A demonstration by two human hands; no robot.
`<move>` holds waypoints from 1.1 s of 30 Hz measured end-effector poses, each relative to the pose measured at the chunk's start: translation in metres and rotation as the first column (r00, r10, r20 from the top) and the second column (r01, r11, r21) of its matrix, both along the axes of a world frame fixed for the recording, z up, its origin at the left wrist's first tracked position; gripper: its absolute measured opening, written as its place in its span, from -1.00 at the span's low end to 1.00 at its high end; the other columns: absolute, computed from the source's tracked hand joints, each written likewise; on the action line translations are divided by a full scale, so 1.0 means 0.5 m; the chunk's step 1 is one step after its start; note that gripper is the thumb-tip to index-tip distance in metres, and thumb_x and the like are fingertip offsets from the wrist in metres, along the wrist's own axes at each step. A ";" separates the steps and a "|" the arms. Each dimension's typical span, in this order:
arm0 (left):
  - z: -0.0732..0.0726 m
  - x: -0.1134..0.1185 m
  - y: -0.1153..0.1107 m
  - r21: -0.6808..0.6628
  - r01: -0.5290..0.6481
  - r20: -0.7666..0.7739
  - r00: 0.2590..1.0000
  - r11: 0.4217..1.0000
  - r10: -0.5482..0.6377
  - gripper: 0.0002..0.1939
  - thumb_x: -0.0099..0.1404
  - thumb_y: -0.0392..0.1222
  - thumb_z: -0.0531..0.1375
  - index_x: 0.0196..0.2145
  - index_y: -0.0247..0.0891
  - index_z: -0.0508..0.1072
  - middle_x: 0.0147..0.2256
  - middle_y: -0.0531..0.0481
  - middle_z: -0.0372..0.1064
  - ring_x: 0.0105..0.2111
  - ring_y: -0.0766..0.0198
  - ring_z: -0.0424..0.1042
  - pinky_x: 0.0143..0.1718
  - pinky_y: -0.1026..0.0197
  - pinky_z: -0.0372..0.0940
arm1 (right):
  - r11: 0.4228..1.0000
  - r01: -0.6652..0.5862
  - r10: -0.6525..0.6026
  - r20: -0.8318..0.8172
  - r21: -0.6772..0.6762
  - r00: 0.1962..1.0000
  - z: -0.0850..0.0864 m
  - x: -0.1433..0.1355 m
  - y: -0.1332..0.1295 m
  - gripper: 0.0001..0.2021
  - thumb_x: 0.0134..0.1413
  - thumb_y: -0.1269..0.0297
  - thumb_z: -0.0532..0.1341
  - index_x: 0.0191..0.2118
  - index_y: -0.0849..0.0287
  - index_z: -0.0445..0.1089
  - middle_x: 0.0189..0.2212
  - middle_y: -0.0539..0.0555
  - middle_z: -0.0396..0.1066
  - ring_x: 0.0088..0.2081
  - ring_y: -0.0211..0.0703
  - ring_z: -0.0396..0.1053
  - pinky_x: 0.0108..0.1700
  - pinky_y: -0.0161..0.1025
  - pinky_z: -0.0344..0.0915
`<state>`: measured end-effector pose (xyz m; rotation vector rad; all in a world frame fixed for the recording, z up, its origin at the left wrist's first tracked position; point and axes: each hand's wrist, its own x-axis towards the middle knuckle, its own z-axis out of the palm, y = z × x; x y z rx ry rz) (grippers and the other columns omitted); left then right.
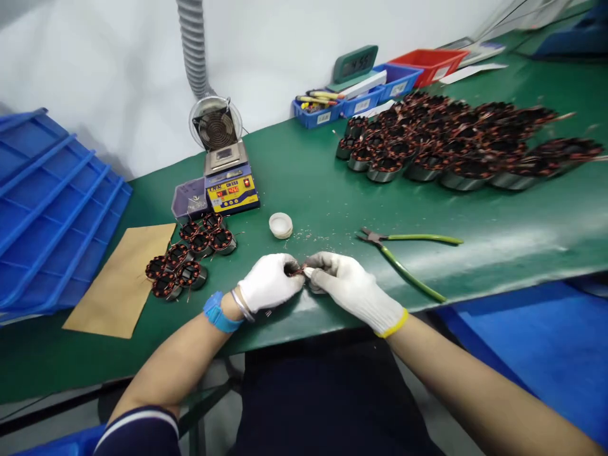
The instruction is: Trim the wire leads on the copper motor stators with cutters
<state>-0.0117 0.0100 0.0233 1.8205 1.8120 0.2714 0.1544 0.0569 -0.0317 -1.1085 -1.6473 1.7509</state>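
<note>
My left hand (273, 282), in a white glove, is closed around a small dark ring-shaped copper-wound coil (293, 270), mostly hidden by the fingers. Against its right side, my right hand (339, 278), also gloved, pinches something small and white at the copper wires; I cannot make out what it is. A round white cup (280, 225) stands just beyond my hands, with small scraps scattered beside it. Green-handled cutters (403, 256) lie with their handles spread to the right. Several wound coils (190, 274) stand to the left of my hands.
Many coils (427, 142) cover the back right of the green table (304, 183). A yellow-fronted solder pot (232, 193) is at back left, under a grey hose (192, 44). Brown cardboard (121, 282) and a blue crate (52, 215) lie left; small bins (317, 115) line the wall.
</note>
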 end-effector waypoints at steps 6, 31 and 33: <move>-0.030 -0.005 -0.004 -0.049 -0.161 0.367 0.915 0.986 0.168 -0.84 0.26 -0.29 0.14 -0.49 -0.23 0.39 -0.58 0.11 0.38 -0.54 0.33 0.33 -0.46 0.29 0.21 | 0.998 -0.003 0.008 0.092 -0.060 0.996 0.001 0.001 0.004 -0.76 -0.04 0.09 0.26 -0.32 0.14 0.40 -0.56 -0.03 0.39 -0.50 -0.22 0.33 -0.42 -0.26 0.31; -0.031 -0.031 0.013 0.149 0.371 0.063 0.921 0.917 -0.384 -0.86 0.24 -0.37 0.15 -0.45 -0.21 0.41 -0.42 0.02 0.40 -0.39 0.27 0.35 -0.27 0.24 0.30 | 0.727 -0.452 0.395 -0.224 -0.517 0.891 0.051 0.027 0.037 -0.40 -0.05 -0.37 0.24 -0.52 0.20 0.43 -0.62 0.07 0.43 -0.64 -0.27 0.32 -0.56 -0.31 0.27; -0.032 -0.034 0.017 0.161 0.407 0.076 0.903 0.899 -0.422 -0.85 0.25 -0.36 0.13 -0.45 -0.21 0.41 -0.42 0.01 0.41 -0.38 0.26 0.35 -0.26 0.23 0.30 | 0.707 -0.442 0.370 -0.244 -0.552 0.896 0.046 0.027 0.031 -0.42 -0.03 -0.34 0.24 -0.51 0.19 0.43 -0.64 0.04 0.40 -0.63 -0.26 0.31 -0.55 -0.32 0.28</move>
